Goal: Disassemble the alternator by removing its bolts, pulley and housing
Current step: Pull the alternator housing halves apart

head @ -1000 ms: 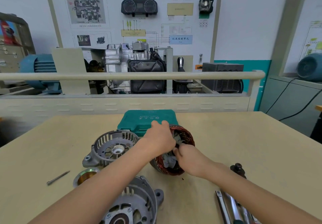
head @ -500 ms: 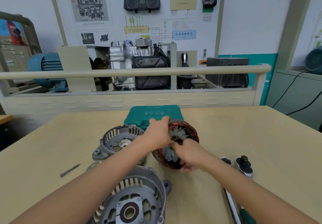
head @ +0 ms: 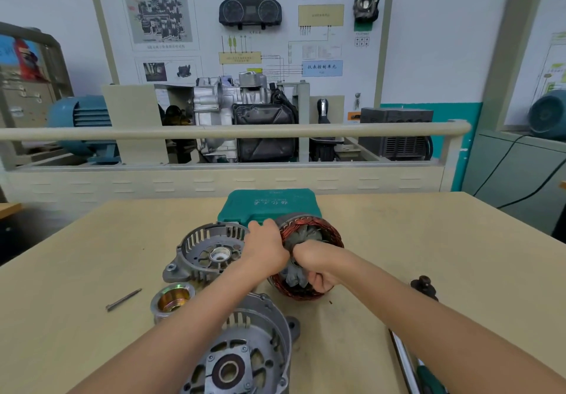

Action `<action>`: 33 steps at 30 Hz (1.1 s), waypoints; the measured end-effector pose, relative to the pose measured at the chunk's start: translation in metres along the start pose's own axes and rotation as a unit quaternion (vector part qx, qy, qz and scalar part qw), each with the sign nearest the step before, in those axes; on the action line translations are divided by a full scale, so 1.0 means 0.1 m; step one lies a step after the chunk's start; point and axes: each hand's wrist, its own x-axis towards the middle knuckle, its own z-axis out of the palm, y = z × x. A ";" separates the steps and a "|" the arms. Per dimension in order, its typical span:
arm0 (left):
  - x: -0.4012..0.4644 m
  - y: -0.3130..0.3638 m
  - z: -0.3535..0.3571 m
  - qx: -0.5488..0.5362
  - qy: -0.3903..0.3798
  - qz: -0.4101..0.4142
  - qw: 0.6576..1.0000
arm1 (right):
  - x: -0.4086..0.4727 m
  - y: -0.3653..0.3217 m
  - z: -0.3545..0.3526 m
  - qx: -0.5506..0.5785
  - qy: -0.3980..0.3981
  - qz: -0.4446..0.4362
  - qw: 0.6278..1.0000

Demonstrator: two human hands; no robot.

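Stator [head: 312,263], a ring of copper windings around grey rotor claws, stood on edge mid-tabletop [head: 428,255]. We gripped its rim with our left hand [head: 268,248]; our right hand [head: 315,266] curled around the rotor inside.

My left hand [head: 266,248] and right hand [head: 315,266] cover the near side of the stator [head: 309,258], hiding my fingertips inside. The nearest housing half [head: 245,360] and the tools [head: 410,366] run off the bottom edge.
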 end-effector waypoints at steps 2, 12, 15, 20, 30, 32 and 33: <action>0.02 -0.02 0.00 0.000 -0.001 0.004 1.000 | -0.02 0.00 0.03 -0.046 0.033 -0.083 0.995; 0.01 -0.16 0.04 -0.009 0.017 -0.020 1.000 | 0.03 -0.07 0.21 -0.142 0.121 -0.114 0.976; 0.00 -0.20 0.06 -0.025 0.038 -0.032 0.998 | 0.04 -0.08 0.23 -0.154 0.125 -0.125 0.972; 0.05 -0.21 0.07 -0.033 0.057 -0.037 0.997 | 0.04 -0.15 0.21 -0.161 0.118 -0.122 0.972; 0.05 -0.30 0.05 -0.010 0.044 -0.033 0.998 | 0.11 -0.13 0.30 -0.202 0.141 -0.164 0.955; 0.06 -0.30 -0.06 -0.009 -0.014 -0.016 1.000 | 0.11 -0.12 0.32 -0.197 0.150 -0.172 0.953; 0.07 -0.27 -0.13 -0.009 -0.046 -0.007 0.999 | 0.13 -0.10 0.32 -0.199 0.161 -0.183 0.949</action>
